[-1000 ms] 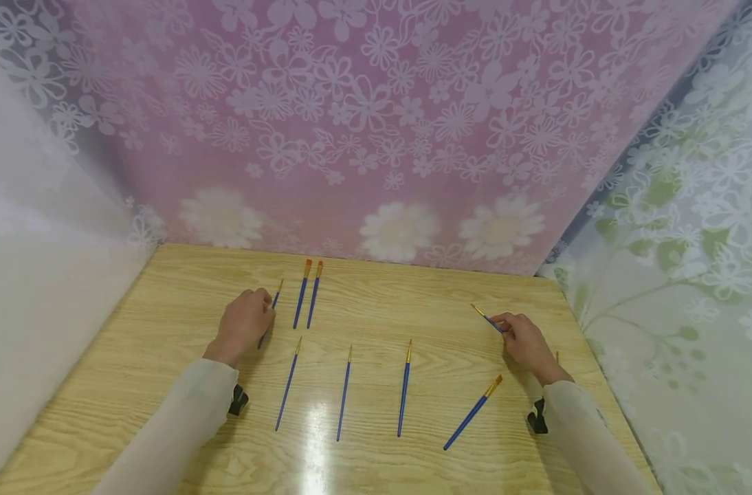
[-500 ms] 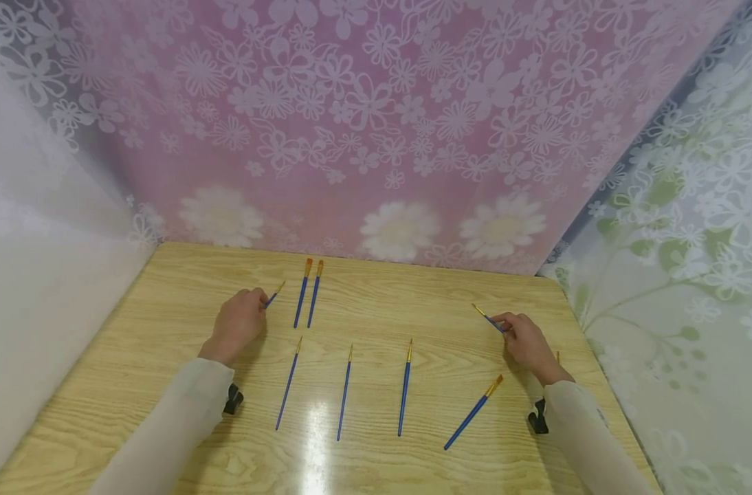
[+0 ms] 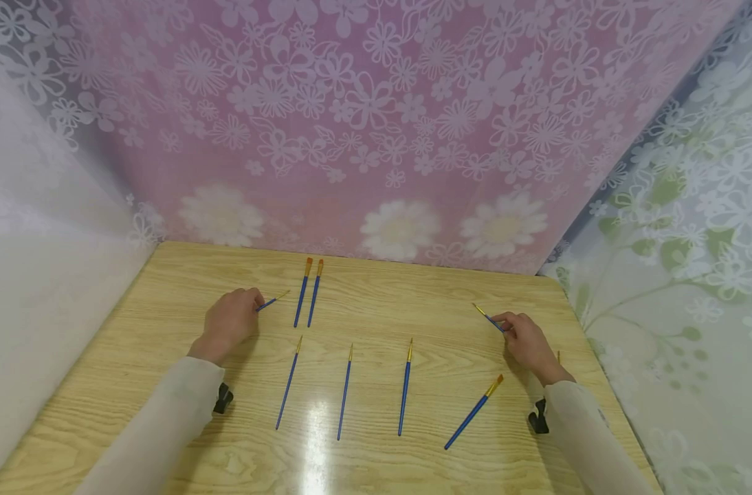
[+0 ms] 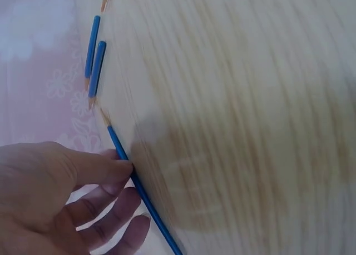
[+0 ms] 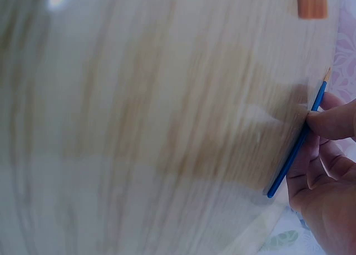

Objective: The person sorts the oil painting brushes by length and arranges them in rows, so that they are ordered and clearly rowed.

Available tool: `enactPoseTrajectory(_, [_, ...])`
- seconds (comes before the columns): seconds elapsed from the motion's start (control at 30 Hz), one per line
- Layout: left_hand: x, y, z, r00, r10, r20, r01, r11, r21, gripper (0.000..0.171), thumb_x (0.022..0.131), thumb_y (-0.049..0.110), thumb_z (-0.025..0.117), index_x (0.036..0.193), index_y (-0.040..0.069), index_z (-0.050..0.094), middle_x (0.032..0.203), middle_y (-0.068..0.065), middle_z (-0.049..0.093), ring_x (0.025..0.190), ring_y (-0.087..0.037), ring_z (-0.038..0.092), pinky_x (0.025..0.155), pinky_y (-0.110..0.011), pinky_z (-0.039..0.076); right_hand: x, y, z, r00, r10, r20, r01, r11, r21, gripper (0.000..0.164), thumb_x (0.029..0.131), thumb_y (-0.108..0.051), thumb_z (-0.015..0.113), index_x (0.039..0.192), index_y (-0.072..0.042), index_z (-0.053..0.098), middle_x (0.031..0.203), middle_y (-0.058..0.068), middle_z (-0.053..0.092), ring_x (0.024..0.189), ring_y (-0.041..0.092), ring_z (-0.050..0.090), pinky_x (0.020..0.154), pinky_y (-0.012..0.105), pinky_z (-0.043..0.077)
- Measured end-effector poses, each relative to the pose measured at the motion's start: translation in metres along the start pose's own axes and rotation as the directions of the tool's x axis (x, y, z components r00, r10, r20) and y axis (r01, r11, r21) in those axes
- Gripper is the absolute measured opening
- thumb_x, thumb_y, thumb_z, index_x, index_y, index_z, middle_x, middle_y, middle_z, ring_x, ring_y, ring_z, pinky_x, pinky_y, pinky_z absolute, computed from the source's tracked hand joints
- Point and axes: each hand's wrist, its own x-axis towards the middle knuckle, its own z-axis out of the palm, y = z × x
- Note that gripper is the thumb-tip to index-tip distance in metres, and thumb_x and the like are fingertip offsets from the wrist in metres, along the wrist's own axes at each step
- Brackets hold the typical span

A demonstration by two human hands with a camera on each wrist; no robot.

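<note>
Between thumb and fingertips, my left hand (image 3: 229, 323) pinches a thin blue paintbrush (image 3: 271, 302) at the table's left. Its gold end points right and slightly away, toward two flat brushes. In the left wrist view, the thumb presses on the upper part of this brush's blue handle (image 4: 153, 210), and the other fingers sit behind and below it. On the right side my right hand (image 3: 528, 344) pinches another thin blue brush (image 3: 487, 317), tip pointing to the far left. The right wrist view shows its handle end (image 5: 278, 180) low over the wood.
Two flat brushes (image 3: 301, 295) lie side by side at the back left. Nearer, three fine brushes (image 3: 345, 395) and a slanted flat brush (image 3: 473, 416) form a row. A brush tip (image 3: 558, 356) shows behind the right wrist. A pink flowered cloth (image 3: 351, 137) hangs behind the table (image 3: 401, 295).
My left hand has lifted its brush and drawn slightly left. The brush has turned from steep to nearly level, tip rightward. My right hand has stayed put with its brush.
</note>
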Motion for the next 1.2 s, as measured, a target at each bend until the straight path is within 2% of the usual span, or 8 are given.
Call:
enactPoseTrajectory(0.2, [0.002, -0.009, -0.002, 0.999, 0.042, 0.014, -0.042, 0.999, -0.017, 0.022, 0.105, -0.001, 0.058, 0.122, 0.0, 0.072, 0.116, -0.022, 0.075, 0.104, -0.041, 0.072, 0.088, -0.055, 0.06, -0.001, 0.0, 0.0, 1.0, 0.008, 0.002, -0.008, 1.0, 0.001, 0.038, 0.103, 0.01, 0.053, 0.139, 0.005, 0.065, 0.112, 0.026, 0.066, 0.091, 0.034, 0.065, 0.083, 0.057, 0.056])
enactPoseTrajectory(0.4, [0.0, -0.009, -0.006, 0.997, 0.081, 0.017, -0.081, 0.997, -0.003, 0.02, 0.106, 0.0, 0.06, 0.122, -0.002, 0.071, 0.112, -0.021, 0.073, 0.101, -0.039, 0.071, 0.09, -0.055, 0.059, -0.001, -0.002, -0.001, 1.0, 0.015, 0.005, -0.015, 1.0, 0.007, 0.038, 0.104, 0.01, 0.054, 0.14, 0.005, 0.065, 0.113, 0.026, 0.066, 0.092, 0.034, 0.065, 0.083, 0.056, 0.056])
enactPoseTrajectory(0.63, [-0.001, -0.01, -0.003, 0.995, 0.096, -0.002, -0.096, 0.995, 0.018, 0.017, 0.106, 0.001, 0.063, 0.12, -0.002, 0.071, 0.107, -0.018, 0.073, 0.096, -0.036, 0.071, 0.087, -0.053, 0.059, -0.001, -0.001, 0.002, 1.0, 0.016, 0.0, -0.016, 1.0, 0.005, 0.039, 0.104, 0.01, 0.053, 0.14, 0.003, 0.065, 0.114, 0.026, 0.066, 0.094, 0.034, 0.065, 0.085, 0.058, 0.056])
enactPoseTrajectory(0.8, [-0.002, -0.013, -0.002, 0.995, 0.097, -0.013, -0.096, 0.995, 0.026, 0.016, 0.106, 0.002, 0.063, 0.119, -0.002, 0.072, 0.11, -0.02, 0.075, 0.101, -0.039, 0.072, 0.089, -0.055, 0.059, -0.001, -0.001, 0.003, 1.0, 0.016, 0.001, -0.016, 1.0, 0.008, 0.039, 0.104, 0.01, 0.053, 0.14, 0.003, 0.065, 0.114, 0.026, 0.066, 0.094, 0.034, 0.065, 0.084, 0.057, 0.056])
enactPoseTrajectory(1.0, [-0.004, -0.013, -0.007, 0.996, 0.087, -0.025, -0.086, 0.996, 0.023, 0.022, 0.106, 0.003, 0.063, 0.123, -0.004, 0.074, 0.116, -0.024, 0.075, 0.108, -0.043, 0.071, 0.092, -0.058, 0.059, -0.001, -0.003, 0.002, 1.0, 0.017, 0.006, -0.017, 1.0, 0.01, 0.039, 0.104, 0.009, 0.053, 0.141, 0.004, 0.065, 0.114, 0.026, 0.066, 0.094, 0.034, 0.065, 0.085, 0.058, 0.056])
enactPoseTrajectory(1.2, [-0.01, -0.009, -0.014, 0.994, 0.104, -0.036, -0.103, 0.994, 0.031, 0.021, 0.105, 0.002, 0.064, 0.122, -0.004, 0.075, 0.113, -0.024, 0.073, 0.104, -0.04, 0.071, 0.09, -0.056, 0.06, -0.001, -0.002, 0.001, 1.0, 0.023, 0.003, -0.023, 1.0, 0.015, 0.038, 0.104, 0.01, 0.054, 0.141, 0.004, 0.065, 0.114, 0.026, 0.065, 0.095, 0.035, 0.066, 0.084, 0.057, 0.057])
